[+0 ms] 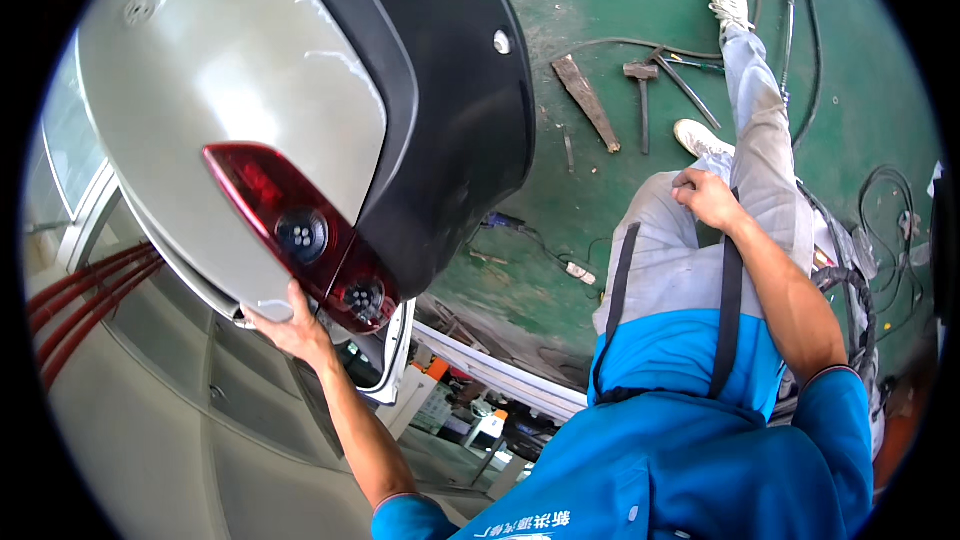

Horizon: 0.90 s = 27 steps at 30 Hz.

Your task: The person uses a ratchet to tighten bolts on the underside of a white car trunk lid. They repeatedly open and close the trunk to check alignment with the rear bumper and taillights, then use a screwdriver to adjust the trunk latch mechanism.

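Observation:
A silver-grey car body panel [230, 70] fills the upper left, with a black bumper [450, 90] to its right. Across their lower part runs a two-piece red tail light [262, 190] with round dark lamps in it. My left hand [295, 330] is at the panel's lower edge beside the light, thumb up on the face and fingers closed along the rim; the fingertips are partly hidden. My right hand [712, 198] rests on my thigh over the grey trousers [655, 260], its fingers curled in and nothing visible in them.
On the green floor [560, 0] lie a sledgehammer [643, 90], a second hammer [685, 90], a wooden wedge [587, 105] and a power strip [580, 272]. Hoses [815, 60] and coiled cables [895, 190] lie at the right. Red pipes [95, 290] run at far left.

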Motion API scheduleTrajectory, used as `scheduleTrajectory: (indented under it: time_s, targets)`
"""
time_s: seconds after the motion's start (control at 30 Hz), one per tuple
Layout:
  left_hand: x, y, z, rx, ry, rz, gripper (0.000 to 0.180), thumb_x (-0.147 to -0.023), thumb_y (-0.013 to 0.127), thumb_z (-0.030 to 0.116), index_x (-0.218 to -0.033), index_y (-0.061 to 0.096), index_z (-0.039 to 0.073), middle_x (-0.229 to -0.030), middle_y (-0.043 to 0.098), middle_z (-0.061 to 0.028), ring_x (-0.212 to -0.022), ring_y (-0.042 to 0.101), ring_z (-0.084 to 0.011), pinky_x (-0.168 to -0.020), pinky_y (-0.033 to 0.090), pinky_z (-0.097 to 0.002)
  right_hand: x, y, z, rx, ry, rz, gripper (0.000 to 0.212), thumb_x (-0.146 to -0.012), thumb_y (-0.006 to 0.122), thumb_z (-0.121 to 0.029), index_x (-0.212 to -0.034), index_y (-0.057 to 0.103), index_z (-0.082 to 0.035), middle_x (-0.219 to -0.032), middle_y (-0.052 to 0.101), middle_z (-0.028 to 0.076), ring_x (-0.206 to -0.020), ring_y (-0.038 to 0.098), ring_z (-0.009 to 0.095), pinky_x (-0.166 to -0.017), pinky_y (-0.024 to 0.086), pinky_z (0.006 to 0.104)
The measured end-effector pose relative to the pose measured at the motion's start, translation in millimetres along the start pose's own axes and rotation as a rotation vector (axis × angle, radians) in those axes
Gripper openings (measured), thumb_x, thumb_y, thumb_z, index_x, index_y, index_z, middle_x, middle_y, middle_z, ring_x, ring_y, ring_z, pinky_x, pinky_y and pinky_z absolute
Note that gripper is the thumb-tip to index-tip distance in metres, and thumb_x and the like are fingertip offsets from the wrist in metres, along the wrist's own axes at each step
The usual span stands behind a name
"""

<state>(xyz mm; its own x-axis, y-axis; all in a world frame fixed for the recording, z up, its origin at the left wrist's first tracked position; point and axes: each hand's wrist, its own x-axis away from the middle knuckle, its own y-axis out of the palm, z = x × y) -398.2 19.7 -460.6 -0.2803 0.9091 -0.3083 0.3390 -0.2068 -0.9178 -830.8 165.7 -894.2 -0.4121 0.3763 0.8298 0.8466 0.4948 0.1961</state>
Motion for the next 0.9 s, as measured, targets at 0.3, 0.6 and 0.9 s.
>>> scheduleTrajectory:
  time_s: [0.3,0.6,0.9]
  targets:
    - [62,15,53,-0.214,0.586,-0.057,0.079,-0.082,0.073,0.019,-0.151,0.041,-0.002,-0.157,0.038,-0.023,-0.149,0.032,-0.0397,-0.12,0.023,-0.056,11,11,-1,0.245,-0.112,0.241,0.031,-0.084,0.066,-0.028,-0.102,0.073,-0.003,-0.099,0.073,0.022,-0.1,0.069,0.039,-0.092,0.052,0.0445]
    - [92,49,-11,-0.594,0.815,-0.216,0.063,-0.093,0.047,0.02,-0.152,0.04,-0.002,-0.164,0.031,-0.0167,-0.155,0.022,-0.0298,-0.126,0.014,-0.0492,74,-11,-13,0.351,-0.172,0.377,0.035,-0.085,0.067,-0.028,-0.106,0.073,0.0,-0.098,0.074,0.022,-0.098,0.071,0.036,-0.089,0.053,0.043]
    - [129,53,3,-0.051,0.501,-0.205,0.057,-0.085,0.067,0.022,-0.136,0.056,-0.001,-0.137,0.056,-0.0247,-0.137,0.046,-0.0388,-0.118,0.03,-0.0512,130,-5,-47,0.251,-0.223,0.388,0.025,-0.092,0.064,-0.016,-0.105,0.069,0.004,-0.084,0.071,0.01,-0.069,0.067,0.017,-0.062,0.054,0.0322]
